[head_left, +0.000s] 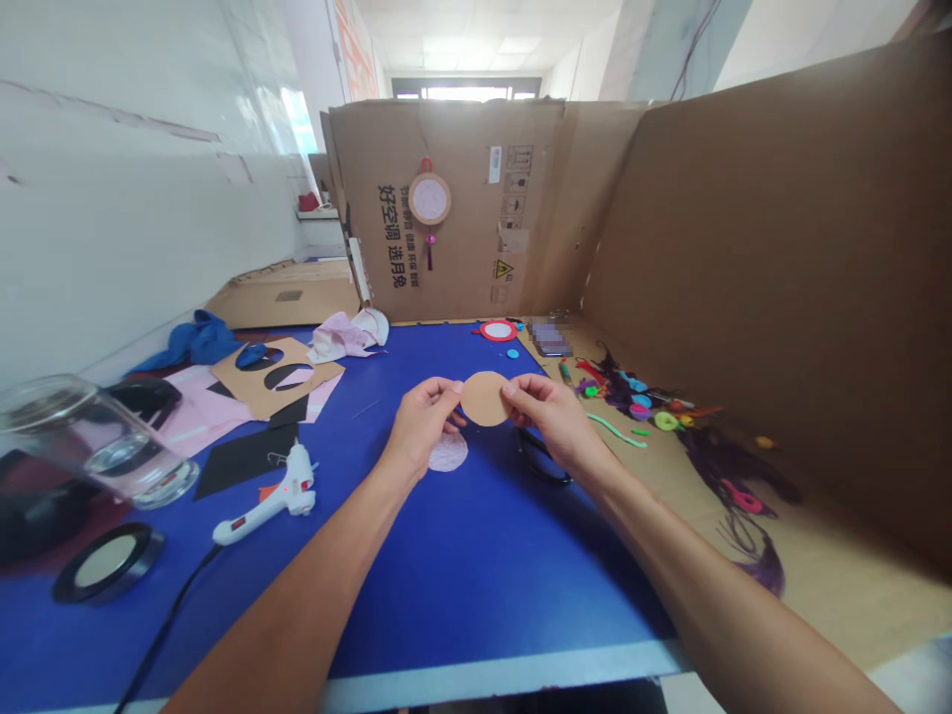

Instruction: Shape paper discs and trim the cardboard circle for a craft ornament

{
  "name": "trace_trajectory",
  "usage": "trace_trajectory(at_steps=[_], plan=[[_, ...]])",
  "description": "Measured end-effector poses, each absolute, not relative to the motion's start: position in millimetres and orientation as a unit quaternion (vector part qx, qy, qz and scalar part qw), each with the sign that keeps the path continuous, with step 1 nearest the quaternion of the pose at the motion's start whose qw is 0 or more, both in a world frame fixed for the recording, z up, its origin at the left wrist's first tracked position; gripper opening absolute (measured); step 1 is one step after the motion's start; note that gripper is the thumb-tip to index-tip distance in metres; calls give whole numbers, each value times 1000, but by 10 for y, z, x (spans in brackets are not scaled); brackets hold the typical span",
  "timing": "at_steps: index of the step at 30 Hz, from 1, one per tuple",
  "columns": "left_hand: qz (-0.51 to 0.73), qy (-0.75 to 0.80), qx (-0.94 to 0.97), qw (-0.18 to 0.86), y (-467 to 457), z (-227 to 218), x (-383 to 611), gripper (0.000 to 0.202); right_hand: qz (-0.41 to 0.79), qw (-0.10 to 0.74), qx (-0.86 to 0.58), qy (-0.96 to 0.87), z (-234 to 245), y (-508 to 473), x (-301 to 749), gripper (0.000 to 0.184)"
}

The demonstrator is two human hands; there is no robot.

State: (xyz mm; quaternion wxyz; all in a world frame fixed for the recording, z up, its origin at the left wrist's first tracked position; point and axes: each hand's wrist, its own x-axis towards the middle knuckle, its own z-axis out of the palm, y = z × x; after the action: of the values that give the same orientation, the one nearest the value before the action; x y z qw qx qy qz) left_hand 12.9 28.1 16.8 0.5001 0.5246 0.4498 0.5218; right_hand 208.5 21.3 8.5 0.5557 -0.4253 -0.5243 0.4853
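A round tan cardboard disc (pixel 484 398) is held upright above the blue table (pixel 461 585). My left hand (pixel 421 418) pinches its left edge and my right hand (pixel 548 414) pinches its right edge. Under my left hand a pale pink fabric circle (pixel 449 453) lies flat on the table. Black scissors (pixel 540 462) lie beneath my right hand, partly hidden by it.
A white glue gun (pixel 277 497) with a black cord lies at the left, near a glass jar (pixel 93 441), a black lid (pixel 108 562), cut cardboard (pixel 279 375) and pink cloth (pixel 338 337). Coloured trims and tassels (pixel 669 416) lie at the right. Cardboard walls (pixel 780 278) enclose the back and right.
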Motion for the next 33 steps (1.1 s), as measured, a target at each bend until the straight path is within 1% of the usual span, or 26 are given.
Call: trace_trajectory(at_steps=[6, 10, 15, 20, 27, 33], plan=[[506, 453, 560, 474, 282, 140, 125, 20, 487, 535, -416, -551, 60, 218, 2076, 38], [481, 430, 611, 458, 261, 114, 141, 18, 487, 517, -409, -573, 41, 211, 2057, 36], [477, 422, 651, 413, 235, 109, 165, 18, 454, 498, -413, -612, 32, 192, 2038, 36], [467, 415, 674, 394, 235, 115, 161, 17, 429, 476, -412, -648, 67, 153, 2013, 36], [465, 422, 675, 389, 216, 137, 163, 18, 432, 506, -422, -616, 58, 157, 2018, 33], [466, 435, 652, 411, 222, 132, 159, 15, 428, 544, -439, -573, 49, 207, 2090, 35]])
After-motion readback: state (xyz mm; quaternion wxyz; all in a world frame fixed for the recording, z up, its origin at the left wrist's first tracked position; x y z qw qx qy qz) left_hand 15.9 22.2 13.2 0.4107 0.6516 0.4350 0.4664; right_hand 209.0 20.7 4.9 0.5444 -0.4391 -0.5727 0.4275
